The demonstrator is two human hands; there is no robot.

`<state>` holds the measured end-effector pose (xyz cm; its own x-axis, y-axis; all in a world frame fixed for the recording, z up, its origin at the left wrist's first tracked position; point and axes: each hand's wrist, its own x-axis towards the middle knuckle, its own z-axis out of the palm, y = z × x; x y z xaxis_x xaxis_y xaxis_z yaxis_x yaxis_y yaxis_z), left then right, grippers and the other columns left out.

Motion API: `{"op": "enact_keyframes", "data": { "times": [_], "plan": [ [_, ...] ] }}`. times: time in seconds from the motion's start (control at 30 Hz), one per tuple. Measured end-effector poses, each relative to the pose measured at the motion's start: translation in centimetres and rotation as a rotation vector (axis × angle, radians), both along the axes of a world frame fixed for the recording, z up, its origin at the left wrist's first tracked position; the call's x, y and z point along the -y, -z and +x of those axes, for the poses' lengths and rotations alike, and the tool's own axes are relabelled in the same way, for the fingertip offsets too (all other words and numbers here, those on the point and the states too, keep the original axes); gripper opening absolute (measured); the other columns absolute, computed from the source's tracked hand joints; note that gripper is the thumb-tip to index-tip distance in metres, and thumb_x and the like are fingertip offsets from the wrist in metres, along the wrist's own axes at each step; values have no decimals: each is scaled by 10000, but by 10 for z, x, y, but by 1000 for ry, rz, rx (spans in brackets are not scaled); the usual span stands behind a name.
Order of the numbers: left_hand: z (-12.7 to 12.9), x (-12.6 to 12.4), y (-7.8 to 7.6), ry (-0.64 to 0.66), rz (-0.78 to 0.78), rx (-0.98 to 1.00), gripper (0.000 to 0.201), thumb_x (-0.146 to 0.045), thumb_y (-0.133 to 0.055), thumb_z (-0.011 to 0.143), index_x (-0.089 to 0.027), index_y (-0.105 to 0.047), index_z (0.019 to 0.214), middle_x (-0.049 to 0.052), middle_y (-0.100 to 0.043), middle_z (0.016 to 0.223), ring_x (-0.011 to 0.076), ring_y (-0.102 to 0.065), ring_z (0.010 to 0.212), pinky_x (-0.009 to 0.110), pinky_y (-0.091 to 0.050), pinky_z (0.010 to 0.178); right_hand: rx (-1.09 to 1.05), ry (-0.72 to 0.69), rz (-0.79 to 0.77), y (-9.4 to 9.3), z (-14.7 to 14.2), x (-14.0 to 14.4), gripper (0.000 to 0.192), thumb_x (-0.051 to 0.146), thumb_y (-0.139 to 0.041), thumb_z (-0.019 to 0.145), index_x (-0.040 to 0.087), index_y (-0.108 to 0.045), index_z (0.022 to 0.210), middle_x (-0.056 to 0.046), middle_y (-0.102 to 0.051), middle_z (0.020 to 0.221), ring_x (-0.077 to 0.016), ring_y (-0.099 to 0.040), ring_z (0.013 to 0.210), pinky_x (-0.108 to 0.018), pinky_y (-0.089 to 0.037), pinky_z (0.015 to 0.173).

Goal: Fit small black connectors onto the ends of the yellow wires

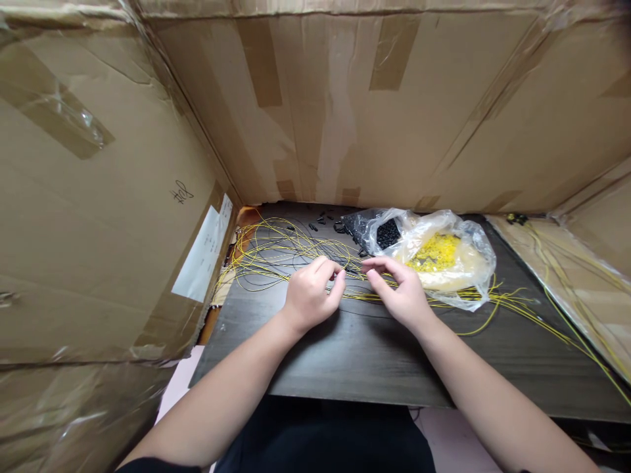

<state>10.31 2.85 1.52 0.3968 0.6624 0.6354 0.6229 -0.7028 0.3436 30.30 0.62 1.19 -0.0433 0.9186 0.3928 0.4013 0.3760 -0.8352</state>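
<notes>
My left hand [314, 294] is curled over the dark table, its thumb and forefinger close together; what they hold, if anything, is too small to make out. Facing it across a small gap, my right hand [401, 292] has its thumb apart from its fingers, with nothing visible between them. Yellow and black wires [261, 244] lie in loose loops behind my left hand and run on beneath both hands to the right. Just behind my right hand rests a clear plastic bag of small yellow pieces [436, 253], beside a bag of small black pieces [388, 233].
Several loose black pieces [313, 226] lie at the back of the table [345, 368]. Tall cardboard walls [315, 118] enclose the back and sides. More yellow wires [557, 263] stretch along the right wall, and wire ends fan out on the table's right.
</notes>
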Motion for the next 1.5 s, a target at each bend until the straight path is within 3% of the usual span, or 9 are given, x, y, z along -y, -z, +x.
{"op": "enact_keyframes", "data": {
  "times": [0.1,0.23,0.33,0.53,0.83,1.0,1.2,1.5],
  "plan": [
    [0,1,-1,-8,7,15,126,-223,-526,923,-172,-566,816,28,-613,773,131,-566,698,261,-444,664,223,-23,204,1,-2,3,190,329,-670,878,215,-668,1030,-49,-692,934,-192,-616,823,-359,-488,790],
    [1,3,0,4,25,0,133,-219,-520,917,-173,-561,799,24,-598,751,130,-551,681,266,-433,647,297,6,309,3,-6,4,53,221,-613,913,213,-657,942,-31,-677,850,-178,-598,778,-344,-468,750],
    [1,4,-1,13,27,-2,127,-237,-518,922,-175,-572,825,28,-612,770,134,-568,698,264,-444,653,306,15,305,3,-7,4,52,205,-595,923,209,-645,912,-30,-668,834,-172,-587,752,-338,-461,734],
    [-1,2,-2,26,36,-80,237,-340,-573,931,-207,-630,1119,32,-660,927,132,-623,759,249,-465,644,296,11,258,1,-5,3,80,230,-573,943,206,-632,895,-34,-659,822,-172,-582,743,-338,-454,728],
    [-3,-2,3,52,148,-165,144,-286,-544,958,-210,-654,1011,14,-666,844,131,-609,700,267,-423,606,183,7,165,-5,-2,5,141,245,-558,948,194,-589,819,-20,-629,790,-150,-584,746,-290,-460,716],
    [-4,-5,3,8,185,-163,138,-270,-524,963,-195,-632,1006,27,-649,839,140,-595,702,273,-415,615,169,131,187,-11,10,3,142,247,-578,926,193,-583,795,-12,-629,768,-142,-587,722,-272,-461,703],
    [-4,-8,6,-55,226,-113,123,-263,-510,967,-188,-600,1004,34,-623,826,146,-550,677,285,-400,626,204,349,366,-31,42,5,116,245,-616,887,186,-606,787,-22,-640,773,-153,-605,728,-279,-472,717],
    [-2,-11,10,44,194,-69,130,-243,-465,980,-180,-572,1019,47,-603,822,177,-509,749,323,-382,703,437,693,681,-70,82,23,75,232,-651,808,176,-623,766,-32,-649,710,-162,-611,642,-274,-459,634]
  ]
}}
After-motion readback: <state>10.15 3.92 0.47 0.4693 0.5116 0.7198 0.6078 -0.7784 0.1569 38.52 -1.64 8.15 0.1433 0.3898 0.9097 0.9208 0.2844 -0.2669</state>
